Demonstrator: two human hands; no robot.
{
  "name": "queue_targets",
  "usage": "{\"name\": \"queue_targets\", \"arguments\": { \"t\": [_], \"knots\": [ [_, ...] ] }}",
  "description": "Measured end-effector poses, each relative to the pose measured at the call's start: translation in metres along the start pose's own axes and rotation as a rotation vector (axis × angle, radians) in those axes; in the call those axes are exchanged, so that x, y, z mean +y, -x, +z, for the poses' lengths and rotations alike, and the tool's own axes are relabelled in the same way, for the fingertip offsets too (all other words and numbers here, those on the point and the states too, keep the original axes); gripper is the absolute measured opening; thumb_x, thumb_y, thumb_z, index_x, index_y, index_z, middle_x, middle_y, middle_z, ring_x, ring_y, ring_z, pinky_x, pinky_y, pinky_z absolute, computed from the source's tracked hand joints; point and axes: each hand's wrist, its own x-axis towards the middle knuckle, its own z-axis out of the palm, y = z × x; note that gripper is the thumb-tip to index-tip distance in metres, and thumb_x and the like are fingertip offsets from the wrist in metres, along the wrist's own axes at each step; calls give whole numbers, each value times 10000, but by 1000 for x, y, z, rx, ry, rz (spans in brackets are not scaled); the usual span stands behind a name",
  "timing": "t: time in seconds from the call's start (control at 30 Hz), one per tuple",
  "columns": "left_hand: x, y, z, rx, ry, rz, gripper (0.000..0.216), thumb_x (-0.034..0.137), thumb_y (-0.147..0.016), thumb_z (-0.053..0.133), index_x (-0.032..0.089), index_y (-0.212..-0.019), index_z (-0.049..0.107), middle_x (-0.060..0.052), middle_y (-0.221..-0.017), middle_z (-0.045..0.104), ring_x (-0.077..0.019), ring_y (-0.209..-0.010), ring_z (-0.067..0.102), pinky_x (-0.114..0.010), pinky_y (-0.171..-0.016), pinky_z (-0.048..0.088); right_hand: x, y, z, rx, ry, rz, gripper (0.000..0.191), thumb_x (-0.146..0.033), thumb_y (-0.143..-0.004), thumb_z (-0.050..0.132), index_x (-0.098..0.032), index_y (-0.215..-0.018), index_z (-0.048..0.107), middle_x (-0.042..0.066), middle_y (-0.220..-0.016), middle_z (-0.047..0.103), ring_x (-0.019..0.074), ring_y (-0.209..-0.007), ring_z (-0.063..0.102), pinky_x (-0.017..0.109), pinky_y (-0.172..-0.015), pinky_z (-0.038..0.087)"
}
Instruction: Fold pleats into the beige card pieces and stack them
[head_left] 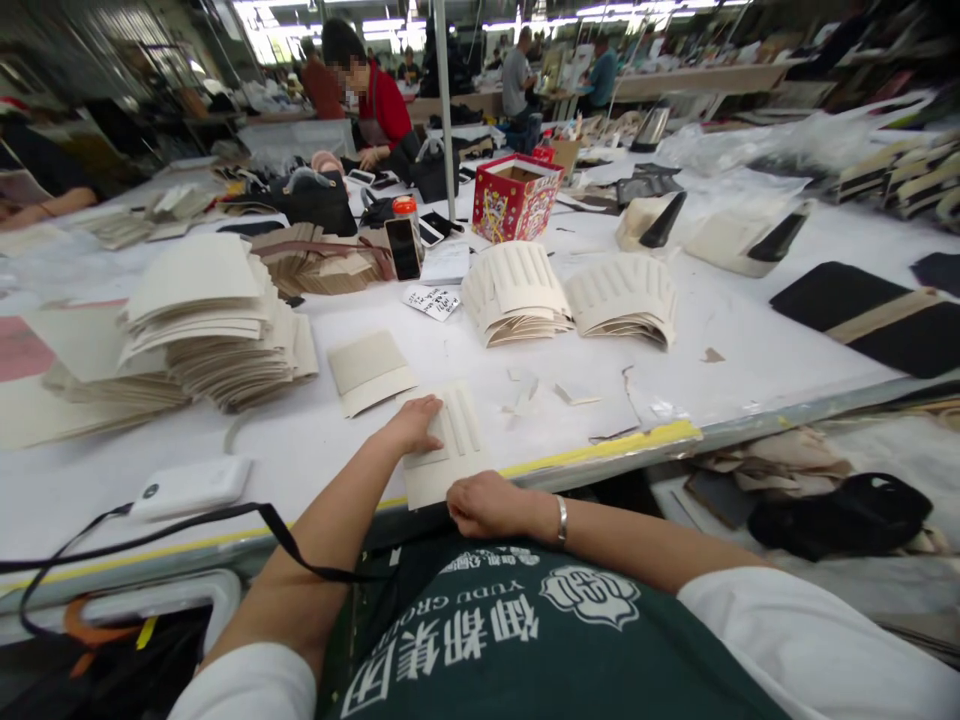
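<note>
A cream panel [457,447] with raised parallel strips lies at the table's front edge, its near end reaching over the yellow edge tape. My left hand [418,424] rests on its left side, fingers laid over the surface and thumb apart. At the panel's near right corner my right hand [480,503] is closed, its curled fingers at the edge; the fingertips are hidden. Just beyond my left hand is a small stack of plain cream panels [371,370]. Farther back sit two curved piles of stripped panels, a left pile [517,290] and a right pile [624,298].
A tall stack of cream pieces [217,320] stands at left. A white power bank [192,487] with a black strap lies near the front edge. Scraps [576,393] lie right of the panel. Behind are a phone [403,249], a red box [517,197] and a co-worker [382,105].
</note>
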Motion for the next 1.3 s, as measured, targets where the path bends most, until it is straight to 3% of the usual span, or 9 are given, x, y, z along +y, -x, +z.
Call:
{"name": "queue_targets", "arguments": {
  "t": [0.13,0.23,0.33,0.4,0.53,0.7,0.87,1.13,1.3],
  "knots": [
    [5,2,-6,20,-11,-20,612,369,-733,591,171,-1283,411,-109,-1412,340,-223,-1287,323,-298,-1043,268,-1,29,-15,70,-159,30,120,-196,-762,490,-168,-807,598,24,-779,642,122,-656,546,213,-587,369],
    [13,-3,-7,85,-37,-100,335,309,-859,386,205,-1128,556,-71,-1251,526,-200,-1166,465,-302,-959,369,37,45,-54,277,-86,352,157,-162,-793,437,-142,-859,579,55,-783,629,139,-684,546,228,-614,374],
    [24,-10,-5,152,-81,-210,330,268,-876,323,187,-1003,617,-108,-1107,584,-248,-1048,530,-364,-833,443,85,51,-87,332,112,652,340,-64,-796,387,-87,-1114,504,124,-871,623,183,-742,572,265,-640,385],
    [30,-11,-3,192,-110,-242,324,244,-870,329,169,-983,623,-135,-1078,577,-272,-1024,528,-390,-791,455,104,45,-97,353,263,718,499,-10,-784,350,-84,-1276,384,169,-990,594,218,-815,577,300,-667,399],
    [35,-10,-3,232,-130,-210,309,135,-843,341,152,-934,636,-136,-1019,587,-253,-993,533,-357,-768,469,95,4,-82,466,375,440,465,-45,-800,374,-102,-1256,437,166,-1139,543,241,-1010,516,352,-849,389],
    [37,-13,-3,256,-126,-197,288,102,-825,370,143,-919,639,-126,-1000,597,-252,-973,548,-322,-738,484,64,-47,-25,457,324,201,305,-204,-813,480,-120,-1088,583,125,-1034,603,246,-990,528,398,-953,358],
    [36,-17,-2,245,-144,-161,260,124,-826,394,145,-898,643,-121,-1003,596,-251,-962,549,-312,-718,486,64,-51,5,492,298,192,462,-297,-812,511,-86,-1222,509,163,-1235,518,277,-1167,435,418,-1019,312],
    [26,-26,-1,244,-252,-92,280,103,-839,331,132,-934,593,-155,-1008,566,-258,-973,519,-350,-735,455,62,-52,1,526,253,238,500,-353,-851,468,-56,-1252,446,195,-1272,471,281,-1217,373,438,-995,314],
    [3,-32,-3,541,51,-257,220,195,-827,373,153,-778,583,-88,-864,600,-197,-836,570,-329,-767,456,63,-53,0,550,232,268,477,-363,-852,475,-66,-1224,448,176,-1278,464,274,-1216,356,432,-983,310]
  ]
}}
